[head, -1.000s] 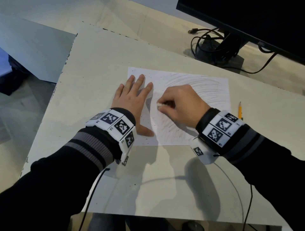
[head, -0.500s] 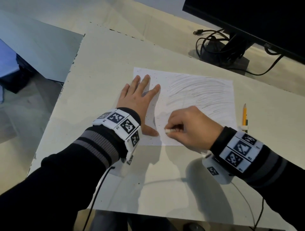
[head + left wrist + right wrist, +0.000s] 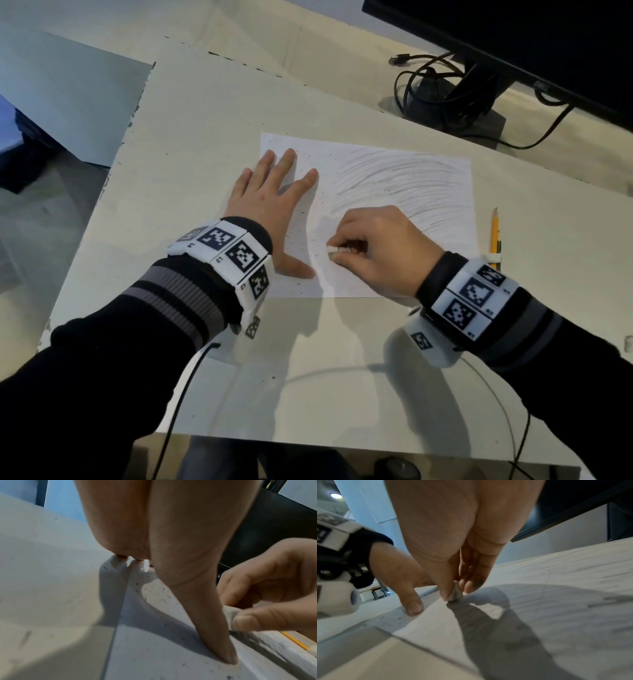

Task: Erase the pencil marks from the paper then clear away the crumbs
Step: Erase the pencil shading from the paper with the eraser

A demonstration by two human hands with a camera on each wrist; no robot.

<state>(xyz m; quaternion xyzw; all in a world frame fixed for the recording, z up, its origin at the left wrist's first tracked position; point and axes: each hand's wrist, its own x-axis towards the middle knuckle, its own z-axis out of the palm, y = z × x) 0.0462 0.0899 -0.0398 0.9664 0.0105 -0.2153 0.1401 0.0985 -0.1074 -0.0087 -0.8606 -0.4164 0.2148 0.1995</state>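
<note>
the left hand [image 3: 270, 209] lies flat, fingers spread and straight, pressing the left part of the paper [image 3: 404, 274] against the bench [image 3: 191, 144]; its thumb [image 3: 221, 647] points toward the working zone. the right hand [image 3: 380, 250] pinches a small white eraser [image 3: 334, 249] between thumb and fingers, the eraser's tip touching the sheet just beside the left thumb, near the paper's front edge. compared with one second ago, the right hand has drawn the eraser from mid-sheet toward the person, and the left hand has stayed planted. this reads as the end of a pulling stroke, so erasing is in progress, not finished. pencil marks [image 3: 404, 178], curved grey strokes, cover the far right part of the sheet; the left part appears largely rubbed clean. dark crumbs [image 3: 301, 219] are scattered over the cleaned area and around the left hand, with a few on the bench. judged from this, much erasing remains and the crumb-clearing step has not begun. a yellow pencil [image 3: 494, 229] lies on the bench just right of the paper. a monitor [image 3: 534, 44] with tangled cables [image 3: 428, 82] stands beyond.
</note>
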